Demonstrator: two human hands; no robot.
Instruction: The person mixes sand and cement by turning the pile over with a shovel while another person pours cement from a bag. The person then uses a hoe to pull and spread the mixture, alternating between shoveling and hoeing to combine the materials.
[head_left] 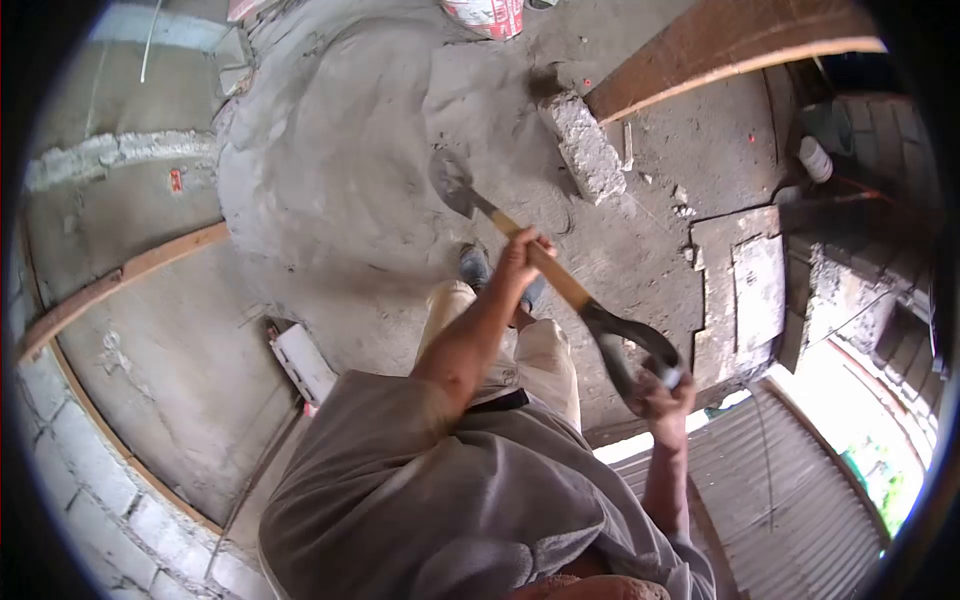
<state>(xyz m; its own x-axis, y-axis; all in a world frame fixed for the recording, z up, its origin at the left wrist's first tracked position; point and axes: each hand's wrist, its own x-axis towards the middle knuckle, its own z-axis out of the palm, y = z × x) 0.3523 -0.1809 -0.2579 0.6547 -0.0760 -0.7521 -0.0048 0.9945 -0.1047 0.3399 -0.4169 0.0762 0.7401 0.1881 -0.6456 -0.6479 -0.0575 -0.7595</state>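
Note:
A shovel with a wooden shaft (565, 284) runs diagonally across my front. My left hand (522, 257) is wrapped round the shaft's lower part. At the other end, my right hand (664, 393) is closed on the dark D-shaped handle, close to my right side. The shovel's metal blade (452, 182) is at the near right part of a wide grey heap of sand or cement mix (340, 140); motion blur hides how deep it sits. My shoe (474, 266) stands just behind the blade.
A rough concrete block (585, 150) lies right of the heap, beside a wooden beam (730, 50). A red-and-white sack or bucket (487, 15) is at the far edge. Wooden strips (130, 280) and a white box-like object (302, 362) are left; corrugated sheeting (770, 470) is lower right.

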